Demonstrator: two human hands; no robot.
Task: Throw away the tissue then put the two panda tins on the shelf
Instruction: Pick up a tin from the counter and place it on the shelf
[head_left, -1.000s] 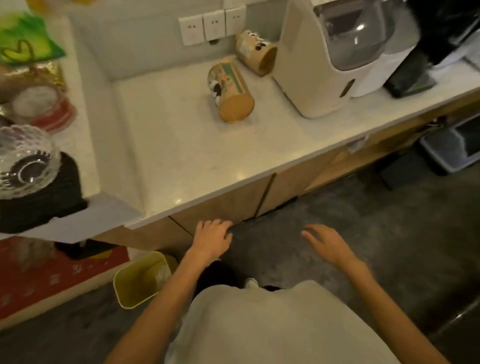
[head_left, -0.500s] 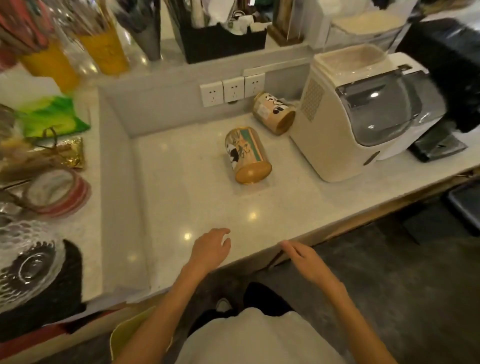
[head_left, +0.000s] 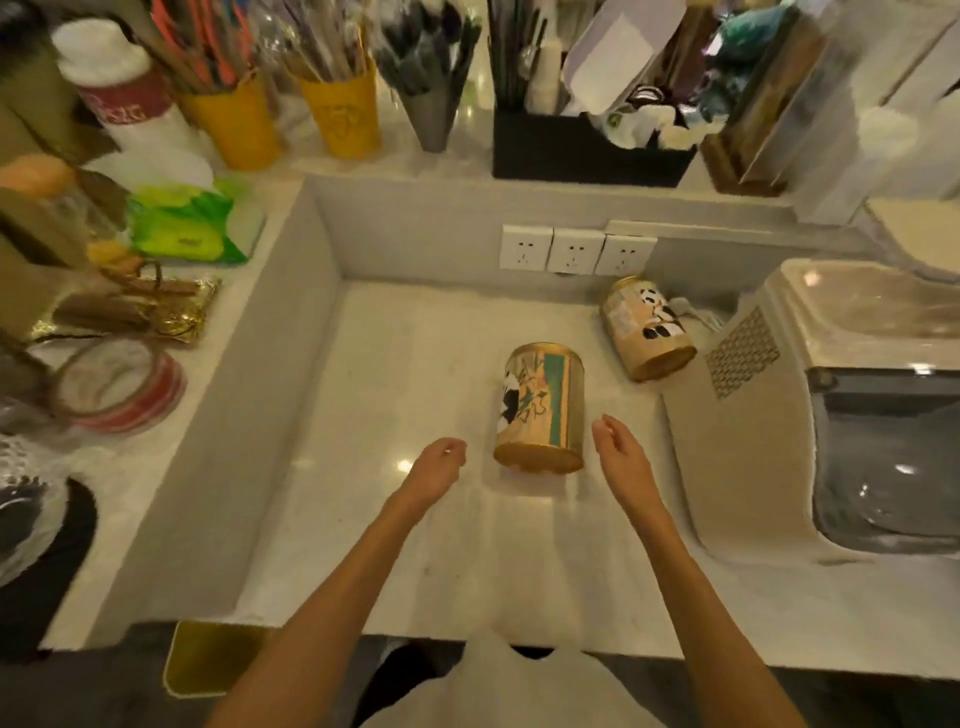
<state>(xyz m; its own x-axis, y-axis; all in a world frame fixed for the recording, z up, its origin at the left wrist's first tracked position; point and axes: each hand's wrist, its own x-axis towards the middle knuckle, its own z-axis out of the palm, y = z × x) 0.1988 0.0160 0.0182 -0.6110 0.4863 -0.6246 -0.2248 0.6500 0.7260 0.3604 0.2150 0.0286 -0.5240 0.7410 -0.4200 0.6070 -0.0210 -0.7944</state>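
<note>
Two panda tins lie on their sides on the white counter (head_left: 395, 374). The near tin (head_left: 540, 410) rests mid-counter, its gold end facing me. The far tin (head_left: 647, 330) lies by the wall sockets, next to the cream appliance. My left hand (head_left: 434, 467) hovers just left of the near tin, fingers loosely curled and empty. My right hand (head_left: 618, 452) is just right of the same tin, open and empty, a small gap from it. No tissue is in view. The raised shelf (head_left: 405, 166) runs behind and to the left of the counter.
A cream appliance (head_left: 810, 415) fills the counter's right side. The shelf carries yellow cups of sticks (head_left: 337, 114), a black organiser box (head_left: 587, 150), a green packet (head_left: 182, 223) and a tape roll (head_left: 119, 384). A yellow bin (head_left: 208, 660) stands on the floor below the counter edge.
My view has lifted from the floor and bin up to the counter and shelf. Both hands moved forward over the counter and now flank the near tin.
</note>
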